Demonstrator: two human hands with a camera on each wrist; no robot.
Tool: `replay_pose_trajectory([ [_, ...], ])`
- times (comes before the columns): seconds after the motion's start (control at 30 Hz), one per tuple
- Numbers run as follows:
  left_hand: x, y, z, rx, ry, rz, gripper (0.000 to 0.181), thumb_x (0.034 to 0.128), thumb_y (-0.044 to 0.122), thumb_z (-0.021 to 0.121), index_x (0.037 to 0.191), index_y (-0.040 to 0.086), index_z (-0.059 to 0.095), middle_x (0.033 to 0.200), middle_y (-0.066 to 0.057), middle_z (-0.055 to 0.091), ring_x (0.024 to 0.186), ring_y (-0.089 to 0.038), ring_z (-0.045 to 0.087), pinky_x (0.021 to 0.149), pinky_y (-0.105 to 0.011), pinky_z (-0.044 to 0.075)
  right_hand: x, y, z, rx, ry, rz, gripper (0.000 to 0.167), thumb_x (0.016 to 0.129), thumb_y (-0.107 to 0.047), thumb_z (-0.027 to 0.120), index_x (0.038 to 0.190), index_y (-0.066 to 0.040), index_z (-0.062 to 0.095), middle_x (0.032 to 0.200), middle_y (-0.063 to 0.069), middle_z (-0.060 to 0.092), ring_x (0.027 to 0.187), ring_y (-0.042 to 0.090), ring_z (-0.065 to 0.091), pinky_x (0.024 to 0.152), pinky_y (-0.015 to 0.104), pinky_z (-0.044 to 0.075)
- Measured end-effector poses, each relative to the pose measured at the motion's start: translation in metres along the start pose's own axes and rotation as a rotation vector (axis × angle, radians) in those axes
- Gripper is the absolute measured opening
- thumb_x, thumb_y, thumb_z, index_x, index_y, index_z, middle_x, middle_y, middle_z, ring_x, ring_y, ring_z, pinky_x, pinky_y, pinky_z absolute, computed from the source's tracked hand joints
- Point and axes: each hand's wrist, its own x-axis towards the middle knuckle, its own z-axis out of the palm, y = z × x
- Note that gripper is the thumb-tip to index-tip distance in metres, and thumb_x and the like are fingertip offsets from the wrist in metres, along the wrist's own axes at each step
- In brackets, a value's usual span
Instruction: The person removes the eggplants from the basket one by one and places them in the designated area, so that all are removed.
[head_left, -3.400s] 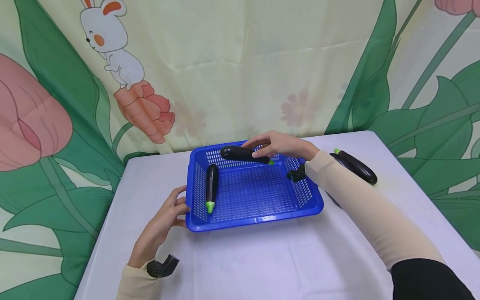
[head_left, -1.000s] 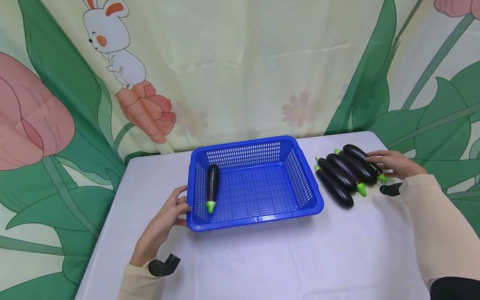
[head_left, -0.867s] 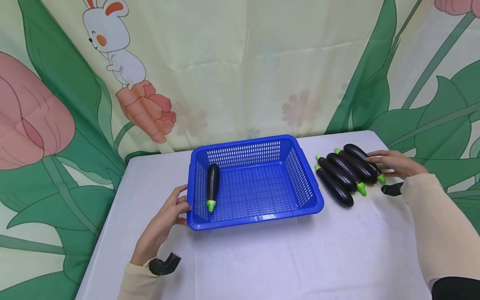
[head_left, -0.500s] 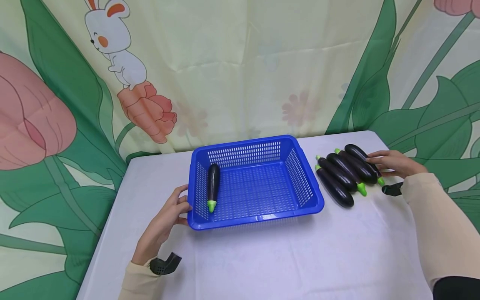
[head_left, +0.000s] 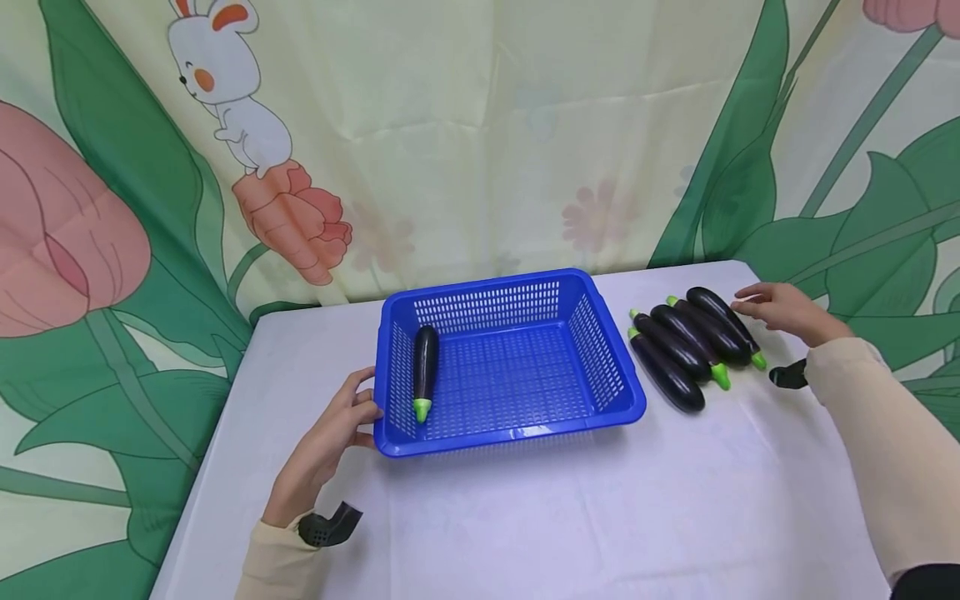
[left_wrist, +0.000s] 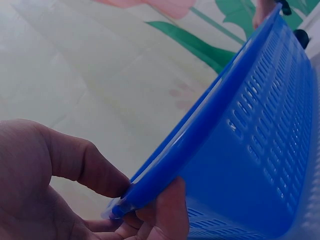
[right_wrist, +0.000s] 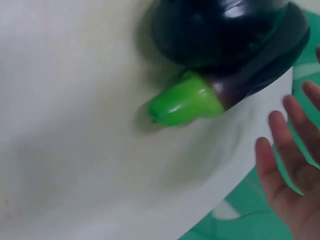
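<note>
My left hand (head_left: 321, 454) pinches the left rim of a blue perforated plastic basket (head_left: 517, 437). In the left wrist view, the thumb lies over the rim and the fingers curl below it. Along the basket's left side lies a dark eggplant (head_left: 425, 362) with its green cap toward me. To the right of the basket, several eggplants lie side by side on the table. Just beyond the outermost eggplant (head_left: 722, 315), my right hand (head_left: 795, 315) hovers with fingers extended. The right wrist view has that eggplant's green cap (right_wrist: 187, 103) near the loose fingers (right_wrist: 287, 140), with a gap between.
A white-covered table (head_left: 480, 533) carries everything. Behind it hangs a printed curtain (head_left: 450, 133) with a rabbit, flowers and leaves, close to the table's back edge. A black wrist camera (head_left: 330, 527) sits on my left wrist.
Earlier, my right hand held an eggplant over the basket. It then set it at the right end of the row, let go and drew back slightly. My left hand stayed on the rim.
</note>
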Motion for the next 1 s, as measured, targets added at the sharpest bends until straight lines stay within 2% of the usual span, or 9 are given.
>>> replay_pose_trajectory([
  [0.17,0.0,-0.001,0.0,0.001,0.007,-0.005,0.076,0.0979,0.009,0.048,0.165,0.008,0.012,0.152,-0.03,0.049,0.104,-0.026,0.07,0.074,-0.034,0.06,0.004,-0.022,0.001,-0.091,0.126,-0.096,0.063,0.109,-0.038,0.049,0.151,0.008,0.039,0.147,0.042,0.044,0.133,0.059,0.045,0.104,0.071,0.042],
  [0.37,0.0,-0.002,0.001,-0.007,0.009,-0.006,0.076,0.0976,0.009,0.048,0.165,0.008,0.013,0.153,-0.03,0.049,0.105,-0.027,0.07,0.074,-0.034,0.06,0.008,-0.056,0.006,-0.177,0.191,-0.284,0.056,0.105,-0.024,0.061,0.148,0.006,0.045,0.145,0.034,0.049,0.127,0.051,0.052,0.099,0.068,0.045],
  [0.57,0.001,0.0,0.001,-0.01,0.005,-0.002,0.076,0.0982,0.01,0.048,0.165,0.01,0.013,0.153,-0.029,0.05,0.103,-0.026,0.07,0.075,-0.033,0.06,0.004,-0.092,0.01,-0.394,0.273,-0.501,0.05,0.099,-0.015,0.07,0.144,0.001,0.055,0.136,0.027,0.057,0.121,0.045,0.058,0.097,0.065,0.049],
  [0.73,0.002,0.0,0.001,-0.007,0.001,0.003,0.076,0.0987,0.01,0.048,0.166,0.008,0.012,0.153,-0.03,0.049,0.104,-0.026,0.07,0.075,-0.034,0.06,-0.002,-0.117,0.009,-0.578,0.337,-0.682,0.049,0.095,-0.012,0.074,0.14,-0.002,0.059,0.136,0.023,0.061,0.122,0.044,0.059,0.096,0.064,0.048],
  [0.93,0.0,-0.001,0.001,-0.006,0.008,-0.006,0.076,0.098,0.01,0.048,0.165,0.009,0.013,0.153,-0.029,0.05,0.105,-0.028,0.071,0.074,-0.033,0.06,-0.003,-0.148,0.014,-0.847,0.383,-0.854,0.051,0.091,-0.013,0.077,0.138,-0.006,0.06,0.135,0.02,0.062,0.118,0.04,0.062,0.091,0.057,0.051],
  [1.0,0.0,-0.001,0.0,-0.009,0.01,-0.005,0.076,0.0975,0.009,0.048,0.165,0.009,0.013,0.153,-0.029,0.05,0.105,-0.028,0.071,0.074,-0.033,0.061,-0.002,-0.159,0.018,-0.901,0.385,-0.9,0.051,0.091,-0.015,0.078,0.137,-0.007,0.06,0.134,0.019,0.063,0.117,0.039,0.063,0.092,0.056,0.052],
])
